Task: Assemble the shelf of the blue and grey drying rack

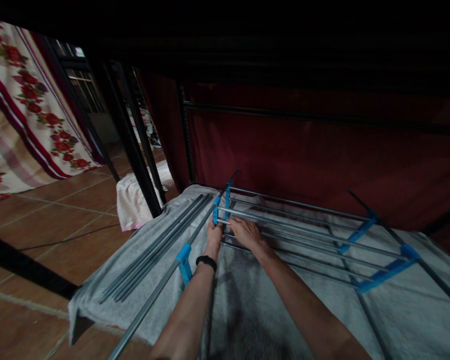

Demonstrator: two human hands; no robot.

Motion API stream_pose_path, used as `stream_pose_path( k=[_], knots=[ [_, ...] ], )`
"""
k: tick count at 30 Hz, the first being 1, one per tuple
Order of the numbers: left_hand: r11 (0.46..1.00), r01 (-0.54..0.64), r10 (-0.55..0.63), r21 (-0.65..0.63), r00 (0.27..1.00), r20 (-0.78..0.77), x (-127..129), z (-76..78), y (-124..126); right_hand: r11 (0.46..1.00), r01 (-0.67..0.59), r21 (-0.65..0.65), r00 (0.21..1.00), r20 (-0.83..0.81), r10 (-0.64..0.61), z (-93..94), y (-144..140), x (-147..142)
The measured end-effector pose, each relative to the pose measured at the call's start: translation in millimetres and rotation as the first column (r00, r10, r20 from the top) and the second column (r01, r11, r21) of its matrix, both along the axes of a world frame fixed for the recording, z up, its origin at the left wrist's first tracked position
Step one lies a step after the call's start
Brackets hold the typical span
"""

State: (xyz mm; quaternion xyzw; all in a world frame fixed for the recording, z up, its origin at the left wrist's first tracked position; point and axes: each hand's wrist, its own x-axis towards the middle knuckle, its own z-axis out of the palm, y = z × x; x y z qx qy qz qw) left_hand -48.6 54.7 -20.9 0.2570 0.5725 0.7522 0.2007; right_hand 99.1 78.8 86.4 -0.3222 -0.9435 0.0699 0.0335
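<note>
Head view: left hand [213, 234] w/ black wristband [206, 261] is clasped round a grey rack rod [195, 235] just below a blue connector [216, 210], near the bed's [247, 315] left edge. Right hand [244, 231] lies fingers-down on the cross rods [285, 225]; can't tell if it's gripping. Spare rods [153, 250] lie along the left edge on a grey blanket [97, 295].

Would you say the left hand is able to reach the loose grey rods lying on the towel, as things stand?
Probably yes. The left hand sits at the rack's blue connector, and the loose rods lie just to its left on the grey towel, with only the rack's side tube between.
</note>
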Motion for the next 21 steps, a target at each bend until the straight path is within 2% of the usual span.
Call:
stream_pose_path(
  k=[7, 21],
  knots=[
    [1.0, 0.017, -0.017, 0.017, 1.0, 0.008, 1.3, 4.0, -2.4, 1.0, -0.017, -0.001, 1.0, 0.017, 0.017, -1.5, 2.4, -0.3],
    [1.0, 0.006, -0.006, 0.007, 1.0, -0.009, -0.1, 1.2, -1.3, 1.0, 0.006, -0.019, 1.0, -0.008, -0.006, -8.8, 6.8, -1.7]
  ],
)
